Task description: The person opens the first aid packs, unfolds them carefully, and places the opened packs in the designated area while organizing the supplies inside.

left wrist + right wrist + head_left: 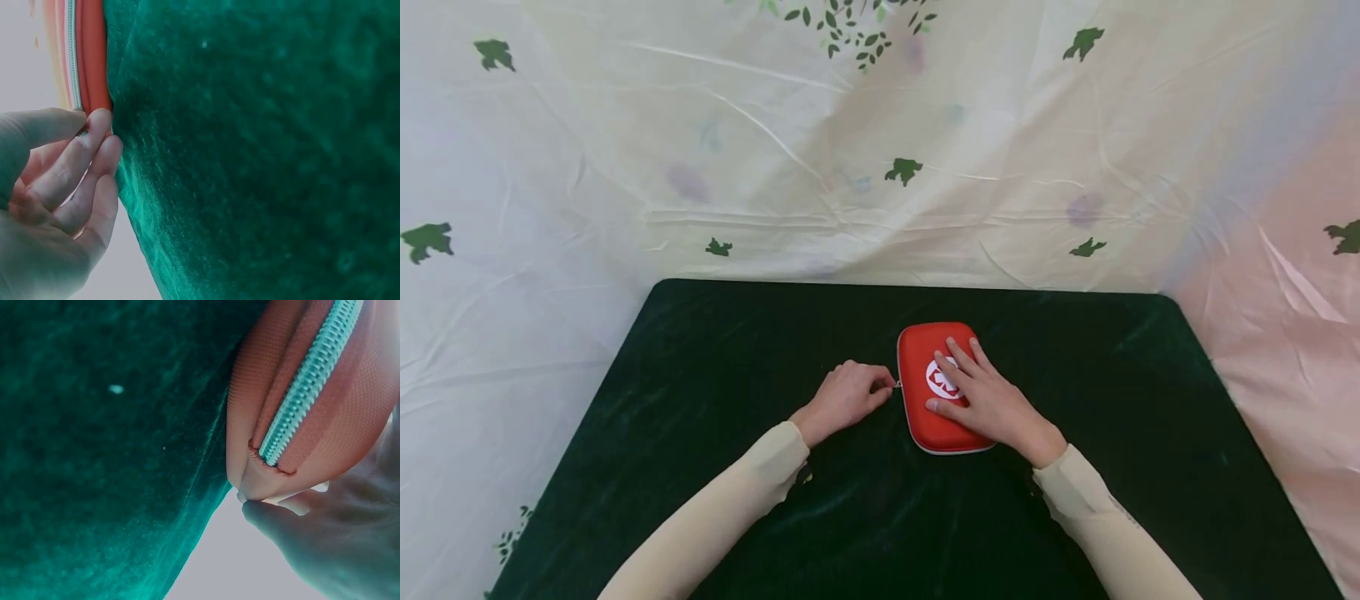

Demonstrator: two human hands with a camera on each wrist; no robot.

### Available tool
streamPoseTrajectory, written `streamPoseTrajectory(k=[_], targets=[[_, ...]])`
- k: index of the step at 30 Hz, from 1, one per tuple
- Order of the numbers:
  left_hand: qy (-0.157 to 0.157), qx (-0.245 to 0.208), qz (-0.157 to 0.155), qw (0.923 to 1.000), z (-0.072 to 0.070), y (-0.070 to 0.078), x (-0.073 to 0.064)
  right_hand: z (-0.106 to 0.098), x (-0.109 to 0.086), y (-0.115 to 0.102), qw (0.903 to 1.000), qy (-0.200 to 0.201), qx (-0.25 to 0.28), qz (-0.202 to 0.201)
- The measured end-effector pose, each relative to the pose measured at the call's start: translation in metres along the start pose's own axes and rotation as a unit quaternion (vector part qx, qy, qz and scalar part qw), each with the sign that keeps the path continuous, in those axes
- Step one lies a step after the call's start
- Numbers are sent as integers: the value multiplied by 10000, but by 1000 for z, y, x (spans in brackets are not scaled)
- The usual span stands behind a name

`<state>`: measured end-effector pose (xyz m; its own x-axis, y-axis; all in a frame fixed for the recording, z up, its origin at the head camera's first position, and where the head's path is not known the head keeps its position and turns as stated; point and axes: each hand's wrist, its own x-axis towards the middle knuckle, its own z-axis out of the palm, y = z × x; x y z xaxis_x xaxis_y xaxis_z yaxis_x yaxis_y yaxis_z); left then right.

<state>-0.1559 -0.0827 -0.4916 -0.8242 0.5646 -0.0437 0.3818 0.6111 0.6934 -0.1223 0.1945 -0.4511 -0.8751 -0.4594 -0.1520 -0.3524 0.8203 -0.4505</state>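
Note:
A red zippered first-aid case (923, 343) with a white round emblem lies on the dark green cloth. My left hand (848, 393) is at its left edge, thumb and forefinger pinching the small metal zipper pull (897, 384). In the left wrist view the zipper (72, 56) runs up from those fingertips, its teeth meshed; the pull is mostly hidden by them. Spread fingers of my right hand (988, 400) rest on the case's top, partly covering the emblem. The right wrist view shows one stitched end of the zipper (306, 394), close to the right hand.
The green velvety cloth (737, 333) covers the table on every side of the case. Behind and beside the table hang pale curtains (775, 167) with green leaf-like prints, pinkish at the right.

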Motion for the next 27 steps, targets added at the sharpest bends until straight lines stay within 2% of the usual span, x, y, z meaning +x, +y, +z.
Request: streamPoseTrajectory(k=[3,6,12,18,23,27], targets=[[-104,4,-7,9999,-5,12,-5,0,0,0,10000,-6,-25,19],[-118,45,85,9999,-4,12,-7,1,0,0,10000,-17,-24,25],[-283,-172,301,9990,4,0,-7,3,-1,2,10000,8,-42,42],[-475,-366,793,9950,6,-5,-13,7,-5,3,10000,-46,-32,17],[-514,-412,1099,9918,16,-23,-8,6,-5,3,10000,10,-88,-4],[-561,-354,1356,9885,19,-30,-5,4,-4,2,9999,50,-159,-18]])
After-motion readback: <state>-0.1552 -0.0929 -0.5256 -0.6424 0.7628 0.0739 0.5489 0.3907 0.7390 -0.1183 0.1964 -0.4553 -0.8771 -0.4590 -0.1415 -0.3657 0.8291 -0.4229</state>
